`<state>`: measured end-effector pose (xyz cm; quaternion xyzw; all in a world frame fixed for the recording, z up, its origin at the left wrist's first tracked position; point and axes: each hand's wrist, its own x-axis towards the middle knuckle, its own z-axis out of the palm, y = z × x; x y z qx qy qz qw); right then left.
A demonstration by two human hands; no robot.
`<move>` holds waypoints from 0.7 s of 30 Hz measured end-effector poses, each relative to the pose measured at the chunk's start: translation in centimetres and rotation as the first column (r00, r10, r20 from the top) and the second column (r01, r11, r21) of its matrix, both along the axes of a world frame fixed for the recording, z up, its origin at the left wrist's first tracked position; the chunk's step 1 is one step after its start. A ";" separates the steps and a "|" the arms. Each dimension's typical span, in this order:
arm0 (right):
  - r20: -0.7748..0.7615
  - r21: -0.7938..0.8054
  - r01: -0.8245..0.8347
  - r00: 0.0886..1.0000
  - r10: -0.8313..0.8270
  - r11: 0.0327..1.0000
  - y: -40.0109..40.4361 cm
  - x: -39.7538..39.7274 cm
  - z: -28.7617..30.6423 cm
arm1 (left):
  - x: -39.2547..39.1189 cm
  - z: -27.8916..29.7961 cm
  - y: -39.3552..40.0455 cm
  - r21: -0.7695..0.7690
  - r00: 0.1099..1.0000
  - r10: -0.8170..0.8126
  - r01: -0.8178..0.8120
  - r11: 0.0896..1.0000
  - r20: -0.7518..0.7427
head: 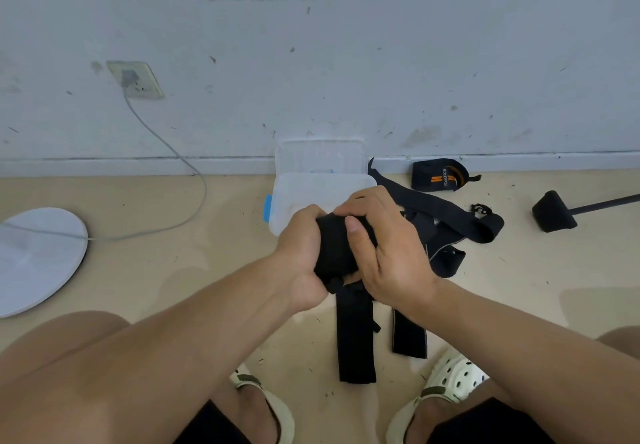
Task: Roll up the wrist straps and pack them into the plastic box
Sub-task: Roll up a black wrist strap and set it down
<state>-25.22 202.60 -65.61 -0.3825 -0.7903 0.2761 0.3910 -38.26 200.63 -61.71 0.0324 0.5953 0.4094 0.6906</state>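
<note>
Both hands grip a black wrist strap (pixel 335 249) that is partly wound into a roll above the floor. My left hand (pixel 301 253) wraps the roll's left side, and my right hand (pixel 384 246) covers its right side with the thumb on top. The strap's loose tail (pixel 355 336) hangs down to the floor. Behind the hands stands the clear plastic box (pixel 294 194) with its lid (pixel 320 156) open against the wall. More unrolled black straps (pixel 450 222) lie to the right. A rolled strap with orange stripes (pixel 440 175) rests by the baseboard.
A white round base (pixel 38 256) lies on the floor at left, with a grey cable (pixel 194 173) running up to a wall socket (pixel 136 80). A black padded bar end (pixel 554 211) sits at right. My knees and pale clogs (pixel 446 384) fill the bottom edge.
</note>
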 end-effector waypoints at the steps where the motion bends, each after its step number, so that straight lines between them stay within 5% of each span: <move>1: 0.009 -0.002 -0.011 1.000 0.011 1.000 -0.1 0.0 -0.1 | -0.2 0.1 -0.2 -0.013 1.000 0.016 -0.016 1.000 0.005; 5: -0.023 -0.252 0.058 0.998 -0.066 0.966 -0.8 -1.0 1.3 | -0.5 0.4 -0.9 0.011 0.994 0.099 -0.099 0.995 -0.051; 8: -0.167 -0.584 0.045 0.970 -0.174 0.811 -1.3 -1.8 2.6 | -0.8 0.8 -1.2 0.099 0.983 0.173 -0.166 0.981 -0.058; 14: -0.352 -0.848 -0.133 0.865 -0.357 0.514 -2.4 -1.7 2.3 | -0.8 1.7 -2.7 0.168 0.948 0.262 -0.233 0.958 -0.181; 18: -0.328 -0.897 -0.136 0.842 -0.428 0.421 -1.8 -0.1 3.2 | -0.8 1.4 -3.8 0.196 0.943 -0.035 0.105 0.975 -0.331; 21: -0.363 -0.908 -0.213 0.832 -0.419 0.362 -1.1 1.5 4.3 | -1.6 1.6 -3.6 0.225 0.753 -0.258 0.473 0.852 -0.605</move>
